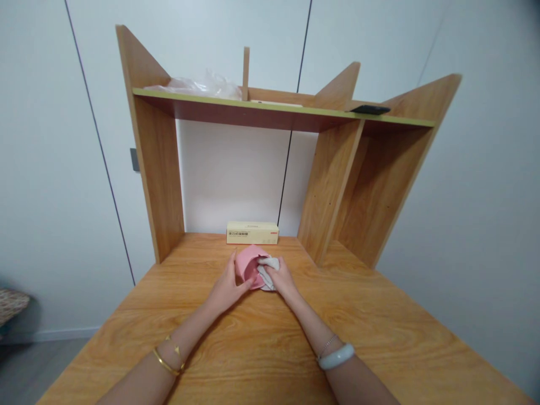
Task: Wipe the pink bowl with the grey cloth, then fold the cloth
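A pink bowl (248, 260) is tipped on its side above the wooden desk, its opening turned toward my right hand. My left hand (231, 286) grips the bowl from the left, with the thumb at its lower rim. In my right hand (282, 277) is a light grey cloth (267, 277), bunched at the bowl's opening. The right fingertips are partly hidden by the cloth and the bowl's rim.
Behind the bowl a cream cling film box (252, 233) lies on the wooden desk (261, 349). A wooden shelf unit (158, 185) rises at the back, bearing a clear plastic bag (202, 85) and a dark flat object (370, 109).
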A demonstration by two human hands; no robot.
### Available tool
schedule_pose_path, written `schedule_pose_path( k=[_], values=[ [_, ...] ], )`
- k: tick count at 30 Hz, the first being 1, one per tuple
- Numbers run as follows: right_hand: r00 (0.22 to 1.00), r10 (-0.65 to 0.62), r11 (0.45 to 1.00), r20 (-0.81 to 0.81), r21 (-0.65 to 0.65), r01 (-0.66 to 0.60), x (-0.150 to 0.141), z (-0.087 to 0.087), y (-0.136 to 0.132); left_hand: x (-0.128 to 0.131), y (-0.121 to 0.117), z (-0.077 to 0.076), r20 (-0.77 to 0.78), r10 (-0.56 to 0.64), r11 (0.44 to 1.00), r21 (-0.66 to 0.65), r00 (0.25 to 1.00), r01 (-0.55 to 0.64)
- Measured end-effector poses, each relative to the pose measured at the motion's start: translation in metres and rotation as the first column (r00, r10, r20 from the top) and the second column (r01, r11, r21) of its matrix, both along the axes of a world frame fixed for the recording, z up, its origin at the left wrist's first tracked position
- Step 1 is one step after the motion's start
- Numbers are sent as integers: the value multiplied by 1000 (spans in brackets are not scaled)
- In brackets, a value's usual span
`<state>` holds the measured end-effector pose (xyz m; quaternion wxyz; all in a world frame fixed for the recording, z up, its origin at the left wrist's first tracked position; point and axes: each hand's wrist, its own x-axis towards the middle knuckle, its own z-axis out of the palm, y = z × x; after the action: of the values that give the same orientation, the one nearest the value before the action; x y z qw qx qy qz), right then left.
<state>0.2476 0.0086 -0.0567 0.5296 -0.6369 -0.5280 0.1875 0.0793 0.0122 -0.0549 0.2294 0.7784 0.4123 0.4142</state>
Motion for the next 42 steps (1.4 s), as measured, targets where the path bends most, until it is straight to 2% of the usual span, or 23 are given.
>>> schedule_pose_path(
  k=[3, 6, 8, 10, 12, 14, 17, 20, 23, 26, 28, 31, 33, 35, 37, 40, 42],
  values=[
    [1000, 5, 1000, 17, -10, -5, -1, 0, 0, 1, 4, -6, 88, -80, 996, 32, 993, 77],
    [986, -67, 998, 152, -8, 69, -1, 7, -6, 0, -1, 3, 7, -43, 998, 46, 999, 43],
    [925, -134, 991, 355, 25, 133, 0, 12, -12, -2, -7, 12, -107, -3, 999, 42, 994, 8],
    [826, -181, 984, 535, 101, 150, 2, 16, -17, -2, -14, 19, -178, 0, 999, 46, 984, 8],
    [777, -202, 978, 596, 168, 126, 3, 18, -19, -2, -18, 24, -213, -14, 998, 59, 977, 27],
    [788, -194, 979, 584, 165, 119, 3, 17, -18, -1, -20, 28, -251, -10, 997, 69, 968, 28],
    [848, -133, 991, 513, 53, 123, 3, 13, -16, -3, -22, 33, -348, 34, 998, 68, 937, -11],
    [895, -35, 999, 444, 4, 37, 2, 9, -14, -6, -20, 36, -407, 37, 998, 70, 913, -10],
    [940, 27, 998, 341, 49, -47, 2, 6, -12, -9, -15, 33, -322, 16, 998, 63, 947, 5],
    [983, 54, 993, 173, 91, -70, 1, 3, -9, -8, -11, 26, -122, 3, 1000, 17, 993, -1],
    [994, 75, 991, 80, 107, -83, 1, 0, -7, -6, -11, 22, -32, -50, 999, -11, 998, 50],
    [993, 103, 986, 54, 125, -109, -1, -3, -5, -4, -12, 19, -13, -129, 991, -24, 992, 128],
    [990, 64, 992, 123, 100, -76, -2, -1, -7, -5, -13, 19, -35, -124, 991, -48, 992, 122],
    [958, -28, 999, 284, 43, 16, -4, 4, -12, -6, -13, 21, -74, -78, 994, -78, 994, 72],
    [863, -93, 996, 496, 44, 82, -5, 13, -18, -6, -13, 24, -140, -41, 995, -97, 989, 28],
    [700, -130, 987, 702, 156, 28, -6, 23, -25, -6, -16, 29, -218, -63, 996, -74, 974, 48],
    [665, -141, 980, 733, 199, -12, -5, 26, -28, -5, -20, 32, -240, -74, 997, -47, 968, 65]
  ],
)
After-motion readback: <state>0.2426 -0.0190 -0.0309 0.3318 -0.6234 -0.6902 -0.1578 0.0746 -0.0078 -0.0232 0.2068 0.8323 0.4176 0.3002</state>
